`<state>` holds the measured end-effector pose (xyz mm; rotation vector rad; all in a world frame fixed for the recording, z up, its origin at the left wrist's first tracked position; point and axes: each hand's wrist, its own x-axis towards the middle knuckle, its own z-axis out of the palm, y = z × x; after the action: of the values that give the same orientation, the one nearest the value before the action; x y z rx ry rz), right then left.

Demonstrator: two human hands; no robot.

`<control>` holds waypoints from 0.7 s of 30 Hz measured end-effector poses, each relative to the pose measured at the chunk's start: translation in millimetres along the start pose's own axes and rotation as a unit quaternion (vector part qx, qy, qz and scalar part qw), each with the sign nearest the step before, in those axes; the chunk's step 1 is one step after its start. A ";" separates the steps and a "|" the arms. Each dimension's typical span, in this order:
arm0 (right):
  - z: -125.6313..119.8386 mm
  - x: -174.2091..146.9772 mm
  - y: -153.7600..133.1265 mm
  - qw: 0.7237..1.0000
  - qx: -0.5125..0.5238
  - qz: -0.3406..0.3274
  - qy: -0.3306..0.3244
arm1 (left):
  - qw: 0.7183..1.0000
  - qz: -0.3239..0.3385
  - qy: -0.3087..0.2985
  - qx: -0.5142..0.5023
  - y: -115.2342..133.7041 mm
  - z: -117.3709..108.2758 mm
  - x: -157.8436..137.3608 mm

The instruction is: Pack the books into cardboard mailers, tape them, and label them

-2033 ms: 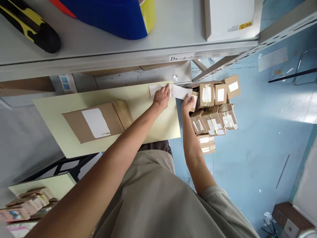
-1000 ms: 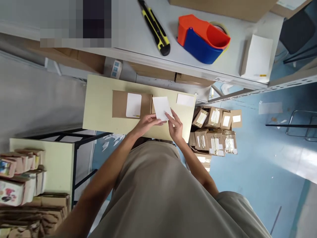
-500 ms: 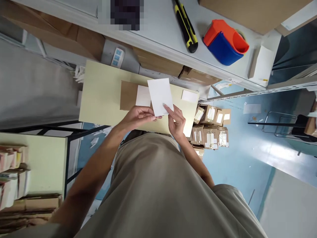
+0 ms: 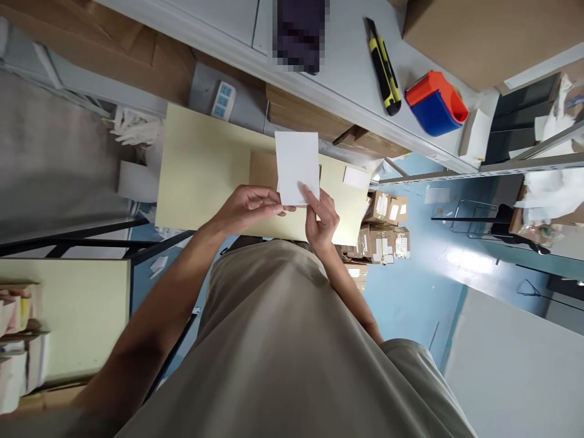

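A blank-looking white card (image 4: 296,161), with faint small print along its bottom edge, is held upright above the cardboard piece. My right hand (image 4: 323,219) grips its lower right part, one finger lying across the front. My left hand (image 4: 255,207) is at the lower left corner, thumb and fingers drawn together there, some fingertips showing below the edge. Behind the card, a brown cardboard piece (image 4: 263,169) lies on the pale yellow tabletop (image 4: 196,164), partly covered by card and hands. Toward the table's right end lies a small white paper (image 4: 356,177).
On the grey shelf (image 4: 351,79) above are a yellow-black box cutter (image 4: 384,76), an orange-blue tape dispenser (image 4: 437,104) and a large carton (image 4: 488,36). A white power strip (image 4: 223,100) sits behind the table. Taped boxes (image 4: 382,243) are stacked on the blue floor at right.
The white card has turned more upright, and my left fingers have come closer around its lower corner. The camera view has shifted, so the shelf items appear farther down.
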<state>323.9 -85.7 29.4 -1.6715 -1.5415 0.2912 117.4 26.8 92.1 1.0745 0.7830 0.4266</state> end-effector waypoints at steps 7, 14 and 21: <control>32.8 4.1 -30.4 0.999 -0.004 0.047 -0.006 | 1.000 0.017 0.001 -0.003 4.0 -41.9 -9.9; 61.4 7.8 -65.0 0.998 -0.003 0.063 -0.013 | 0.998 0.057 0.008 0.009 0.4 -75.5 -16.0; 75.9 15.2 -105.3 0.998 -0.020 0.034 -0.057 | 0.997 0.081 -0.012 -0.001 4.0 -103.7 -26.8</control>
<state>201.6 -50.5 59.2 -1.7664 -1.5845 0.3995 22.4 74.8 79.4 1.1430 0.6758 0.5498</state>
